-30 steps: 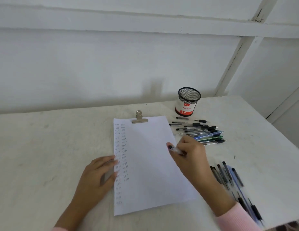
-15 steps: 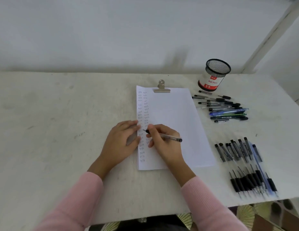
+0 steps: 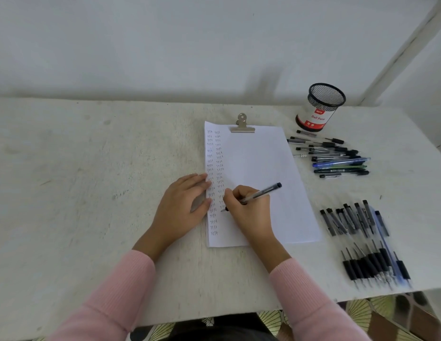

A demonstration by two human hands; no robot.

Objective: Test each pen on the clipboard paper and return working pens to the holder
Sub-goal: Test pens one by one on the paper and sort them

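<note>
A white sheet of paper (image 3: pixel 258 168) is held by a metal clip (image 3: pixel 242 125) on the clipboard, with two columns of small written marks down its left side. My right hand (image 3: pixel 249 212) grips a clear pen with a black cap (image 3: pixel 261 194), its tip touching the paper by the second column. My left hand (image 3: pixel 182 207) lies flat, fingers pressing the paper's left edge. The black mesh pen holder (image 3: pixel 320 107) with a red and white label stands at the back right.
A loose heap of black, blue and green pens (image 3: pixel 335 156) lies right of the paper below the holder. Several more black-grip pens (image 3: pixel 364 242) lie in rows near the table's front right edge (image 3: pixel 377 295). A white wall rises behind the table.
My right hand has carried the pen from the paper's right side across to the left columns and set its tip down. The view has tilted down and the left hand stays on the paper's edge.
</note>
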